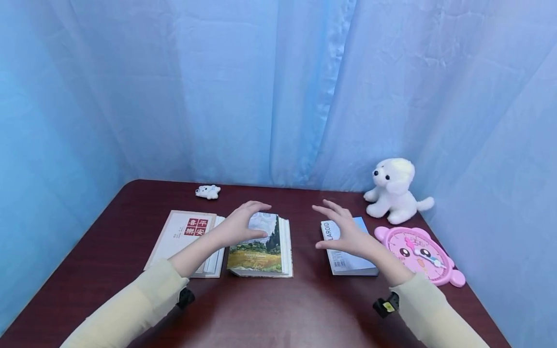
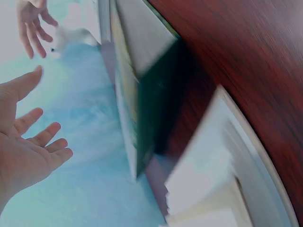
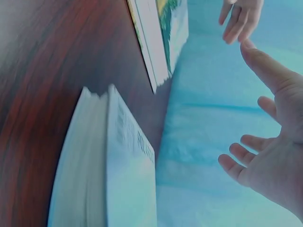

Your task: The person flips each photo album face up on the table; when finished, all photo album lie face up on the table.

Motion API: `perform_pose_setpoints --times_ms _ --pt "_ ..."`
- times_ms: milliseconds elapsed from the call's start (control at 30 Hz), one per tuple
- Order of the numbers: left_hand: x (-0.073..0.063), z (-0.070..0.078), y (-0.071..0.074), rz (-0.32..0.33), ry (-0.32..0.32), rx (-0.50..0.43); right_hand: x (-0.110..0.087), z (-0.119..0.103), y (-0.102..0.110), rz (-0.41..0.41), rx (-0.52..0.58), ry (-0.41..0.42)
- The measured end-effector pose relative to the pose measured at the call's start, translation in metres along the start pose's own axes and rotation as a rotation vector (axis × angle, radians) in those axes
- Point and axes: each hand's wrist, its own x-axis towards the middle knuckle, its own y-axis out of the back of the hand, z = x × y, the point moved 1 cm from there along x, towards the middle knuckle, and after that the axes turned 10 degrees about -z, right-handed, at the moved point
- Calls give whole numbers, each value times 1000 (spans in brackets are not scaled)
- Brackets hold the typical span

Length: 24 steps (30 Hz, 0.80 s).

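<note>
The album (image 1: 260, 256), with a painted landscape on its cover, lies flat near the middle of the desk (image 1: 300, 309), its white page edges showing along the right side. The left hand (image 1: 240, 226) is over its upper left part, fingers spread and relaxed, thumb apart from them; it holds nothing, and the left wrist view shows it apart from the covers.

To the right, across a strip of bare wood, lies the blue book (image 1: 354, 262), with "LAROID" readable along its left side. The right hand (image 1: 348, 236) is above it, likewise loose and spread, gripping nothing; the right wrist view shows a gap between palm and cover.

Just left of the album is the white book (image 1: 176, 241), marked with four red squares bearing characters, partly behind the left forearm.

Beyond the blue book, a toy dog (image 1: 395, 193) sits upright near the far right corner, and a pink clock (image 1: 419, 256) lies face up in front of it. A small toy (image 1: 209, 192) lies near the far edge, behind the white book. Blue curtains (image 1: 222, 96) hang around the desk.
</note>
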Motion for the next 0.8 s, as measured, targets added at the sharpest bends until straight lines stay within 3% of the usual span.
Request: perform_pose_setpoints --times_ms 200,400,600,800 --pt "-3 27 -8 20 -45 -79 -23 9 16 56 -47 7" --pt "-4 48 -23 33 -67 -108 -46 27 20 48 -34 -34" --pt "8 66 -41 29 -74 -183 -62 47 21 54 -14 -30" --pt "24 76 -59 22 -71 -219 -78 69 21 58 -82 -15"
